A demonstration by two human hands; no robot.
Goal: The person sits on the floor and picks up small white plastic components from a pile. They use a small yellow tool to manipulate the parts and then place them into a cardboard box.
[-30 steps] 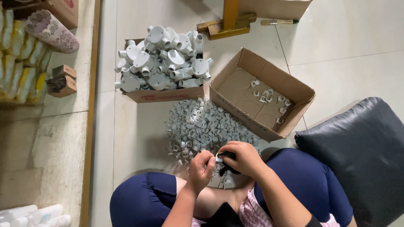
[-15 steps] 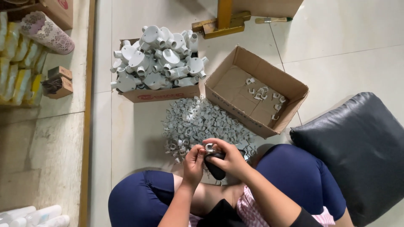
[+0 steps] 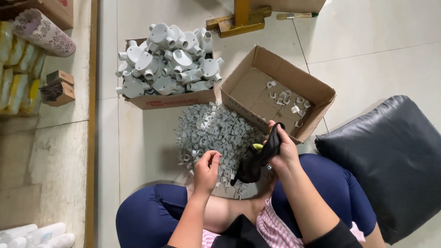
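I sit cross-legged on a tiled floor before a heap of small grey plastic clips (image 3: pixel 213 133). My left hand (image 3: pixel 206 166) hovers at the heap's near edge, fingers curled around a small grey clip. My right hand (image 3: pixel 282 146) is raised to the right of the heap, near the corner of an open cardboard box (image 3: pixel 317 89), and grips a black cloth (image 3: pixel 255 160) with a bit of yellow showing. That box has a few clips on its bottom.
A second box (image 3: pixel 172 98) behind the heap is piled with white round plastic junction fittings. A black cushion (image 3: pixel 390 160) lies at my right. A raised ledge at the left carries small boxes and packets. A yellow metal stand foot (image 3: pixel 239 20) is at the top.
My right hand has lifted away from my left hand toward the box corner, taking the black cloth with it. The left hand stays low over the heap.
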